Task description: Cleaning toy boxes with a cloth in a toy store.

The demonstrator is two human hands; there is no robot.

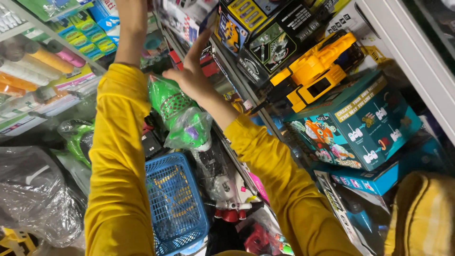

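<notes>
While both yellow sleeves stretch up into a packed toy aisle, little free room shows anywhere. At far left, rolls [45,59] of coloured paper lie stacked on a shelf, their ends right at its edge, and clear bags [35,194] bulge below them, crowding the lower left corner. The left arm rises just beside them, and the left hand [131,12] runs off the top edge of the picture, so its grip cannot be told. Between the two arms hangs a green toy [166,99] in clear wrap, with a second bagged toy [190,130], green with a purple spot, touching it from below. Under these a blue basket [175,204] of open mesh stands upright, its rim close against the left sleeve and its right side hard against more bagged toys. The right hand [192,73] rests at the green toy's upper edge, grip wide, fingers spread and the forefinger pointing up toward the boxes; it closes on nothing. Right of the hand, a slanting shelf edge [241,85] divides the pile from stacked cartons. A yellow truck [315,71] juts past that edge, above a teal box [365,125] tilted on a blue carton. At far right a pale upright [407,52] closes off the scene, and a yellow cloth [422,215] fills the corner.
</notes>
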